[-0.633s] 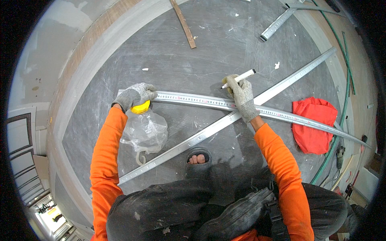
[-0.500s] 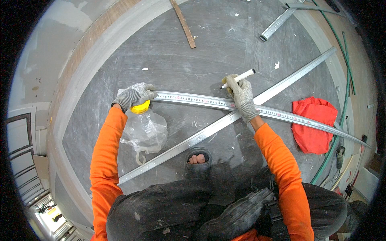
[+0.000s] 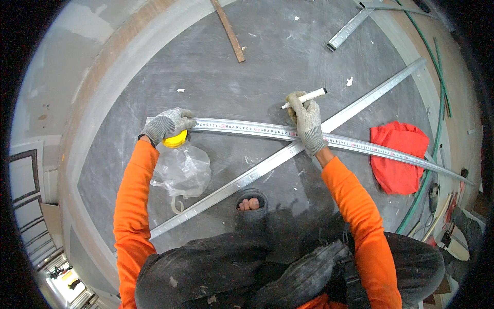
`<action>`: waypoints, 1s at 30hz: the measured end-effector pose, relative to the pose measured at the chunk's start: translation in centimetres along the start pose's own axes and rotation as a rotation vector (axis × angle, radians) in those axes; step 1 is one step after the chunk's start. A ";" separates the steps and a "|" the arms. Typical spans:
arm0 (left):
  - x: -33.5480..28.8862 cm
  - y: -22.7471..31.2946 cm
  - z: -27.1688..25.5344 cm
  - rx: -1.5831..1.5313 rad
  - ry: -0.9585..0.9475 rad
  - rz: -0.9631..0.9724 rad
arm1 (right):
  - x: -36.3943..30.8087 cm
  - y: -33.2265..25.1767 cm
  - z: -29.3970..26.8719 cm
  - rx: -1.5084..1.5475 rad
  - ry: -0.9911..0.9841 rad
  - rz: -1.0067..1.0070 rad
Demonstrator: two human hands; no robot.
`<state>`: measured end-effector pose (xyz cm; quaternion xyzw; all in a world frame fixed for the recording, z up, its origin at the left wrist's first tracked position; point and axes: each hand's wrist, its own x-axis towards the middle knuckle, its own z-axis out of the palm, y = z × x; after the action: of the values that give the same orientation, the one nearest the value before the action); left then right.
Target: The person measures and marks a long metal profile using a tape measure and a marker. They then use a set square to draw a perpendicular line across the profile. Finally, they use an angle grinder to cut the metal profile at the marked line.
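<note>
A metal channel (image 3: 257, 127) laid with a measuring tape runs across the middle of the frame, from the left hand toward the far right edge, where its end thins out and is hard to follow. The left hand (image 3: 167, 123), gloved in grey, is curled shut over the yellow tape case (image 3: 175, 139) at the channel's left end; most of the case is hidden under the glove, with only its lower rim showing. The right hand (image 3: 306, 121), also gloved, rests on the channel right of centre and grips a white marker (image 3: 306, 97) whose tip points left, just above the channel's upper edge; whether the tip touches the floor cannot be told. A second long metal channel (image 3: 288, 154) crosses under the first at the right hand, running from the lower left to the upper right. A crumpled clear plastic bag (image 3: 182, 170) lies just below the left hand, touching the second channel's upper side. A red cloth (image 3: 399, 157) lies at right, its upper part tucked under the first channel. Bare grey floor (image 3: 247, 72) opens above the hands, up to a wooden strip (image 3: 229, 32) and a short metal piece (image 3: 350, 28) near the top. The person's toes (image 3: 250, 204) show below the crossing.
</note>
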<state>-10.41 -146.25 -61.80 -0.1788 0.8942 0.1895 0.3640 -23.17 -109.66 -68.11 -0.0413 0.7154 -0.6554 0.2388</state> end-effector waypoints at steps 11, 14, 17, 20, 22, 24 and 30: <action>0.0 0.0 -0.2 0.070 0.003 0.006 | -0.3 -0.2 0.5 -0.037 0.011 -0.032; -0.1 0.6 -0.3 0.055 -0.013 0.000 | -0.1 0.6 0.3 -0.116 -0.021 -0.093; 0.2 -0.2 0.0 0.027 0.006 0.022 | 0.1 0.8 0.6 -0.122 -0.010 -0.137; 0.6 -1.2 0.3 0.024 0.016 0.043 | -0.2 0.0 0.8 -0.005 -0.008 0.003; 0.7 -1.2 0.4 0.008 0.009 0.050 | -0.2 0.0 0.6 0.017 0.004 0.002; 0.6 -1.0 0.3 -0.024 -0.003 0.047 | -0.1 0.1 0.4 0.036 0.008 0.000; -0.1 0.5 -0.3 -0.010 -0.022 0.011 | 0.1 0.4 0.1 -0.018 0.013 -0.039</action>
<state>-10.72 -145.96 -61.48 -0.1735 0.8903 0.1979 0.3716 -23.09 -109.73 -68.54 -0.0532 0.7219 -0.6536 0.2210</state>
